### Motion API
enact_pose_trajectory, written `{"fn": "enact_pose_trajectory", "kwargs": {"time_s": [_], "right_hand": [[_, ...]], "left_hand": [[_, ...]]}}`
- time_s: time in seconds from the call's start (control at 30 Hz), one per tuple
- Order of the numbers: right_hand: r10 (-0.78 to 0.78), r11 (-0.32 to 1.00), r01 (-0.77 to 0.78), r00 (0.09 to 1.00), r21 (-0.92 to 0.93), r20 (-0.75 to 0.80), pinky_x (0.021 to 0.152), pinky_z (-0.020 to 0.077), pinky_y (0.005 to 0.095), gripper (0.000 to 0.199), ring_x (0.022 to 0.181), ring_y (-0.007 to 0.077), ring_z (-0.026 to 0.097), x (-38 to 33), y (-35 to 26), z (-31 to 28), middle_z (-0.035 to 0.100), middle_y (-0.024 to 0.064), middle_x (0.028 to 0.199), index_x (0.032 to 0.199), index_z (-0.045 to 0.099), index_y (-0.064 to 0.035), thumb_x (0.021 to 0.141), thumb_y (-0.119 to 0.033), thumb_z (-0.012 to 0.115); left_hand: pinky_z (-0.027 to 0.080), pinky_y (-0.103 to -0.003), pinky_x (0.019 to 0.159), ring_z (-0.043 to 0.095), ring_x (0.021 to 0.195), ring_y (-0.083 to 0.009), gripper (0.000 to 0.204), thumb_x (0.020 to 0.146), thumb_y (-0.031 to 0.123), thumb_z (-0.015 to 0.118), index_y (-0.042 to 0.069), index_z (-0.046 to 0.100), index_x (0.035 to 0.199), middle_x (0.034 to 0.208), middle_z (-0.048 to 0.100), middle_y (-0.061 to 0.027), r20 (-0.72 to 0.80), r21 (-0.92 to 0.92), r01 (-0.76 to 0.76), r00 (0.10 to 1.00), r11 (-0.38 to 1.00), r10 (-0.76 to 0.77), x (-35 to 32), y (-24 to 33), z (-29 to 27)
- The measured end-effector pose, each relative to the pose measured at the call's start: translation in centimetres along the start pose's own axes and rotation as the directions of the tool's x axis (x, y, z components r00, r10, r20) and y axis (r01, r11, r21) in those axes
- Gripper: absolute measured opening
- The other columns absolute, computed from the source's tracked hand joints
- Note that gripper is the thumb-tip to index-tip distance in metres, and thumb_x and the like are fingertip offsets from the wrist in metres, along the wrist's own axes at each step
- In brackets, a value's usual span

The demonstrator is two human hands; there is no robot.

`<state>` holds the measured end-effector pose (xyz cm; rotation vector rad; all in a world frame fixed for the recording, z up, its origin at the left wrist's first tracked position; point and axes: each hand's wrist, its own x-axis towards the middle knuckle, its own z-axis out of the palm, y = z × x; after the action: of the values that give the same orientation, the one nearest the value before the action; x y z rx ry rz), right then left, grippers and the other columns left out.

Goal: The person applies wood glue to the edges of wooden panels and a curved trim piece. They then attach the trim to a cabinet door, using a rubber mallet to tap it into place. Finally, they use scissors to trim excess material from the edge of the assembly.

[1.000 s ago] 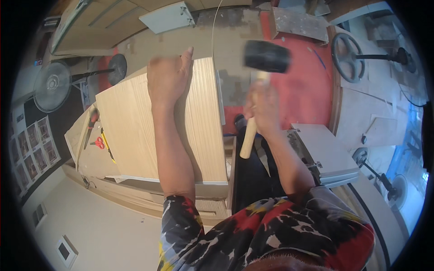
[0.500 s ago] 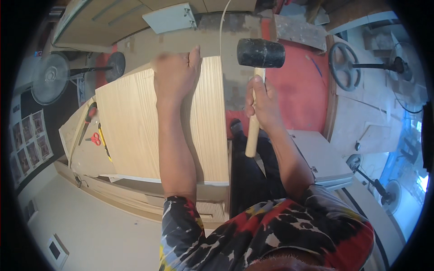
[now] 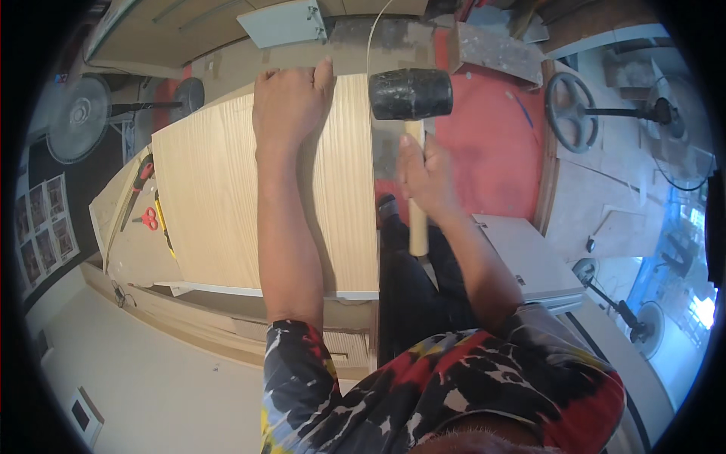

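A pale wood-grain panel (image 3: 204, 197) lies flat in front of me. My left hand (image 3: 287, 106) rests at its far edge, with the fingers curled over that edge and the thumb sticking out; the fingertips are hidden. My right hand (image 3: 426, 174) is wrapped round the wooden handle of a black rubber mallet (image 3: 412, 94). The mallet's head is up, just beyond the panel's right edge, and the handle points back at me. A thin pale strip (image 3: 372, 41) rises in a curve from behind the mallet head; its lower part is hidden.
Left of the panel lie a red-and-black handled saw (image 3: 142, 172), red scissors (image 3: 149, 219) and a yellow cutter knife (image 3: 160, 216) on the worktop. A fan (image 3: 79, 117) stands at far left. To the right are a red floor covering (image 3: 491, 144), a black wheel-shaped base (image 3: 572, 112) and stacked boards (image 3: 529, 257).
My right hand has brought the mallet leftward, closer to the panel's right edge. The left hand keeps its place at the far edge. The whole view has shifted slightly.
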<state>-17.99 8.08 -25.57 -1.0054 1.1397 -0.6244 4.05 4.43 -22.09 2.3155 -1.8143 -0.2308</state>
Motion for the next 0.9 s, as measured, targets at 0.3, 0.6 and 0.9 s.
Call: {"fn": "enact_pose_trajectory", "kwargs": {"time_s": [0.3,0.6,0.9], "right_hand": [[-0.062,0.983,0.064,0.998,0.175,-0.015,0.037,0.0355,0.0259,0.039,0.041,0.0093,0.044,-2.2,2.6,1.0,0.047,0.0018,0.057,0.085,0.05,-0.0052,0.107,-0.037,0.046],[-0.248,0.959,0.244,0.968,-0.144,-0.017,0.039,0.0362,0.026,0.036,0.041,0.009,0.043,-0.9,3.8,0.1,0.046,0.0013,0.054,0.087,0.051,-0.0046,0.108,-0.033,0.045],[-0.021,0.999,0.02,0.999,0.031,0.041,0.047,0.0395,0.026,0.031,0.048,0.0088,0.048,-5.0,5.2,0.1,0.049,0.0,0.059,0.083,0.05,-0.006,0.106,-0.026,0.048]], "left_hand": [[0.04,-0.045,0.103,0.065,0.093,-0.0395,0.056,0.102,0.042,0.04,-0.001,0.074,0.089,0.09,0.071,-0.0225,-0.04,0.013,-0.022,0.999,1.0,0.023,0.2,-1.5,1.1],[0.042,-0.047,0.102,0.064,0.083,-0.0413,0.062,0.101,0.043,0.038,-0.005,0.071,0.079,0.079,0.067,-0.0243,-0.08,-0.017,0.027,0.996,0.999,-0.028,0.0,-0.6,0.4],[0.045,-0.049,0.098,0.063,0.101,-0.0476,0.052,0.096,0.046,0.047,0.001,0.073,0.101,0.104,0.068,-0.0278,-0.019,0.032,0.127,0.992,0.991,-0.126,0.0,-0.9,0.7]]}}
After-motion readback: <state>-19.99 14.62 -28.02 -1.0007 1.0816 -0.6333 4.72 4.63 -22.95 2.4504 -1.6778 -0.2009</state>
